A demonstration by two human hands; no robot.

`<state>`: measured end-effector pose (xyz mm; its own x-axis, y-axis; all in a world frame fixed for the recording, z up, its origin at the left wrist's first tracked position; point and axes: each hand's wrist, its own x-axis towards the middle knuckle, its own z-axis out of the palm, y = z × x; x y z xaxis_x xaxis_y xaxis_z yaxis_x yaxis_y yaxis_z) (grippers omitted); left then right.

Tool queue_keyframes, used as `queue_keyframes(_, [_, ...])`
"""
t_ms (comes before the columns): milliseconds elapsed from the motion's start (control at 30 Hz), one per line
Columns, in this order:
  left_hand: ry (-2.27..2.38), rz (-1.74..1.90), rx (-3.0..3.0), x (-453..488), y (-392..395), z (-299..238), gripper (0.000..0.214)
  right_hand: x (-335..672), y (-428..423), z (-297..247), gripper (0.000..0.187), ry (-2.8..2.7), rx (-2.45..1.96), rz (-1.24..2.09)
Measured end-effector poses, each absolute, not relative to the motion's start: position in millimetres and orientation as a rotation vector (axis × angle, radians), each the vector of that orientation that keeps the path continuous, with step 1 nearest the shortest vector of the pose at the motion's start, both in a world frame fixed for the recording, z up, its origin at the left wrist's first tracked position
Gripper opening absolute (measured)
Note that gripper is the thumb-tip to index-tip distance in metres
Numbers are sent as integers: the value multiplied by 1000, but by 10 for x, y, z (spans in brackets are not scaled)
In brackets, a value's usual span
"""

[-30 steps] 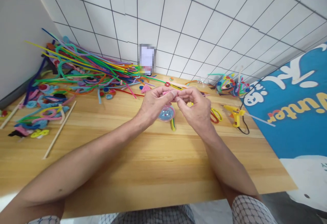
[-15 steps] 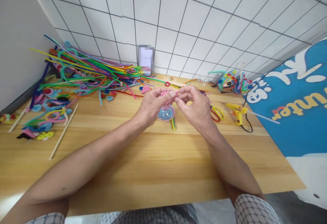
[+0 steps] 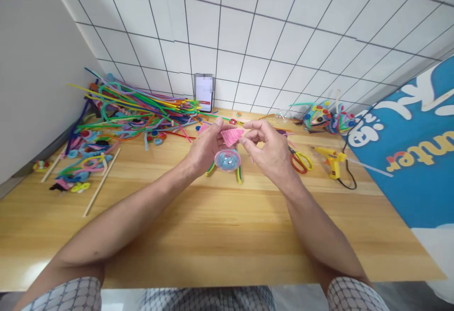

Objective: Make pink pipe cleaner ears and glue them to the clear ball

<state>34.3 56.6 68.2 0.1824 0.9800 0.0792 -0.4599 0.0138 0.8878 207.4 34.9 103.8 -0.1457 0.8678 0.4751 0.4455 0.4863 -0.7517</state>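
Over the middle of the table I hold a pink fan-shaped piece of coiled pipe cleaner (image 3: 232, 136), its ridges showing towards me. My left hand (image 3: 206, 146) has it by the left side, with the thumb raised and the other fingers partly hidden behind. At its right corner, the thumb and fingertips of my right hand (image 3: 270, 149) close on it. Just below sits a clear round plastic piece with a pink rim (image 3: 227, 160). Pliers with yellow-green handles (image 3: 239, 175) lie partly under it. A second pink piece (image 3: 203, 128) shows behind my left hand.
Pipe cleaners (image 3: 142, 100) and small craft parts (image 3: 80, 167) heap up at left, beside a wooden stick (image 3: 101, 182). A phone (image 3: 204, 91) leans on the tiled wall. Scissors (image 3: 301, 160), a yellow glue gun (image 3: 333, 160) and decorated balls (image 3: 328, 118) are at right.
My hands have moved slightly apart, and the pink piece between them now shows its broad face. My left thumb has lifted. The view has shifted, and more of the pliers shows.
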Motion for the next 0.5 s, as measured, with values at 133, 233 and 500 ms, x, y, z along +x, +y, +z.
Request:
queue_keyframes(133, [771, 1284, 1151, 276, 592, 625, 48, 2110, 349, 1050, 21, -1783, -1091, 641])
queue_keyframes(233, [798, 1284, 1214, 264, 566, 624, 46, 2134, 390, 1021, 19, -1740, -1088, 678])
queue_keyframes(500, [776, 1297, 1198, 279, 439, 803, 52, 2099, 398, 1004, 18, -1667, -1068, 780])
